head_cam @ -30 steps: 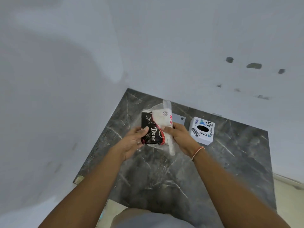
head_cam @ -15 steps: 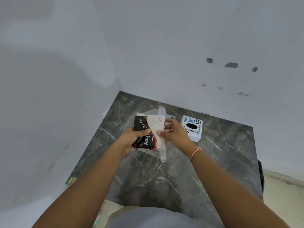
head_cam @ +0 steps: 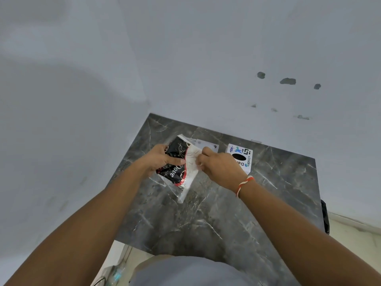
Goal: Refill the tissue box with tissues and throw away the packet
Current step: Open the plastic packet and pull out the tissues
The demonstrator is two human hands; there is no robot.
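Observation:
I hold a tissue packet [head_cam: 179,166] of clear plastic with a black, red and white print above the dark marble counter [head_cam: 216,213]. My left hand [head_cam: 159,159] grips its black left side, thumb across the front. My right hand [head_cam: 218,167] pinches the white right part of the packet near its top edge. The white cube tissue box [head_cam: 243,152] with a black oval opening on top stands just right of my right hand, partly hidden by it.
A small pale flat card-like piece [head_cam: 209,145] lies on the counter behind the packet. White walls close the counter on the left and at the back. A dark object [head_cam: 325,215] sits at the counter's right edge. Pale floor shows at the right.
Both hands carried the packet slightly away from me and tilted it. My right hand shifted from the packet's middle to pinching its upper right part, now covering part of the box.

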